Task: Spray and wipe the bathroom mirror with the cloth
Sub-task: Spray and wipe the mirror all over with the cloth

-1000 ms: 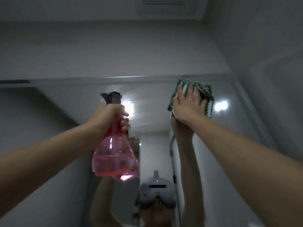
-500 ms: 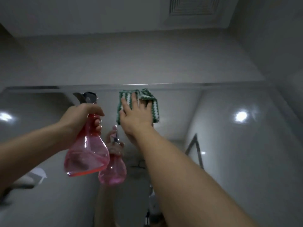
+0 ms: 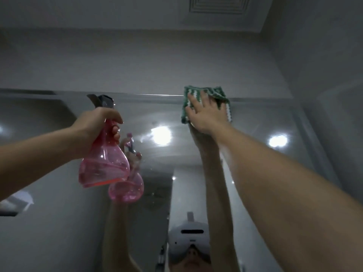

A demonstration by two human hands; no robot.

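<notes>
Cloth (image 3: 206, 99), green with white stripes, lies flat against the mirror (image 3: 255, 173) at its top edge, partly hidden under the right hand (image 3: 204, 114), whose straight, spread fingers press it to the glass. The left hand (image 3: 96, 122) curls round the neck of a pink spray bottle (image 3: 103, 163) held upright near the mirror; its dark nozzle (image 3: 102, 101) is blurred. A ceiling vent (image 3: 220, 4) is cut off at the top.
</notes>
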